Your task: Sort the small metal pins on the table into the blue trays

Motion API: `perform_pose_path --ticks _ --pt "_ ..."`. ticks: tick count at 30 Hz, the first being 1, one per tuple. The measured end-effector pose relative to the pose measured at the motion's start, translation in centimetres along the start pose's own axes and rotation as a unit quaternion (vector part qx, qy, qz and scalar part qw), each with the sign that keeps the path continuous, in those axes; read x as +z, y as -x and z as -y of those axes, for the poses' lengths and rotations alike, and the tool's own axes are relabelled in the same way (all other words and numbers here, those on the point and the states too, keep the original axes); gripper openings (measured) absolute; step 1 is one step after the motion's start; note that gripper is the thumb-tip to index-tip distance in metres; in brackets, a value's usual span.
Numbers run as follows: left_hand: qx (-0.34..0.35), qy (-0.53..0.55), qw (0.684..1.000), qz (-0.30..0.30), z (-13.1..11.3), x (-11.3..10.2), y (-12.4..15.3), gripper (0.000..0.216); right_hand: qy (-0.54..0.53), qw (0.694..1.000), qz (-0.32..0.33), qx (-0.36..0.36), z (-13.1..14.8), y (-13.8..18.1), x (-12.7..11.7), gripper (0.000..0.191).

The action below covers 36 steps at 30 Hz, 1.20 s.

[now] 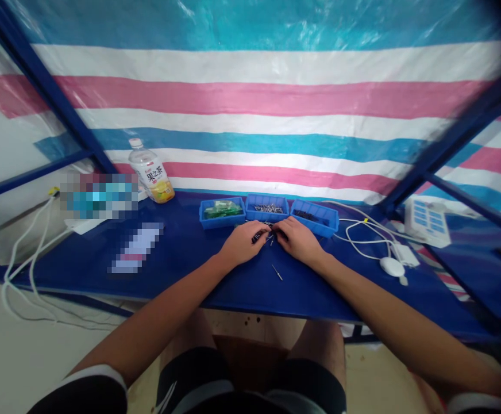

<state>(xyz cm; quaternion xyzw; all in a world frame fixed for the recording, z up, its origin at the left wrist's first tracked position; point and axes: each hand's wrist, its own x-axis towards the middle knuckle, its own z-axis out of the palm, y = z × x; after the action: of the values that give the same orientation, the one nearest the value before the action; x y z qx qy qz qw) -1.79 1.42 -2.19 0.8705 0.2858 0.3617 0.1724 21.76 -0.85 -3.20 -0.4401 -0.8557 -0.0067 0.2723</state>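
My left hand (245, 241) is closed, with a few thin metal pins (257, 236) showing between its curled fingers. Close beside it, my right hand (297, 237) has its fingers pinched together around something small and dark that I cannot make out. Both sets of fingertips nearly meet over the table, just in front of the bins. A single slim silver pin (277, 272) lies nearer to me. Behind the hands, a blue bin (268, 217) holds many similar silver pins. Another blue bin (335, 222) on the right contains small black pieces.
The left blue bin (222, 223) holds green packets. A drink bottle (152, 172) stands at the back left of the blue table (242, 299). White cables and a round white device (392, 267) lie right, near a power strip (427, 223). A striped sheet hangs behind.
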Motion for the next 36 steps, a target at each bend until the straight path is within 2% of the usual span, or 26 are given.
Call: perform_pose_path --ticks 4,8,11,16,20,29,36 --pt "-0.017 0.000 1.000 -0.012 0.1 0.1 -0.1 0.025 -0.048 0.997 -0.048 0.027 0.2 -0.2 0.0 0.025" --pt "-0.027 0.006 0.999 -0.022 -0.1 0.0 -0.1 0.029 -0.132 0.983 -0.102 0.075 1.0 -0.4 -0.6 0.036" --pt "-0.031 0.013 0.999 -0.024 -0.1 0.0 0.0 0.030 -0.154 0.978 -0.125 0.064 1.5 -0.6 -1.1 0.030" --pt "-0.026 0.038 0.999 -0.020 0.0 -0.1 0.1 0.033 -0.164 0.977 -0.126 0.050 1.8 -0.5 -1.3 0.013" --pt "-0.016 0.049 0.999 -0.006 0.1 -0.1 0.2 0.035 -0.177 0.975 -0.128 0.045 1.8 -0.4 -1.3 0.013" --pt "-0.019 0.085 0.996 -0.025 -0.2 -0.2 0.1 0.037 -0.193 0.967 -0.150 0.066 2.0 -0.4 -1.3 0.015" --pt "-0.025 0.104 0.994 -0.019 -0.5 -0.5 0.0 0.037 -0.194 0.972 -0.126 0.028 1.9 -0.3 -1.4 0.013"
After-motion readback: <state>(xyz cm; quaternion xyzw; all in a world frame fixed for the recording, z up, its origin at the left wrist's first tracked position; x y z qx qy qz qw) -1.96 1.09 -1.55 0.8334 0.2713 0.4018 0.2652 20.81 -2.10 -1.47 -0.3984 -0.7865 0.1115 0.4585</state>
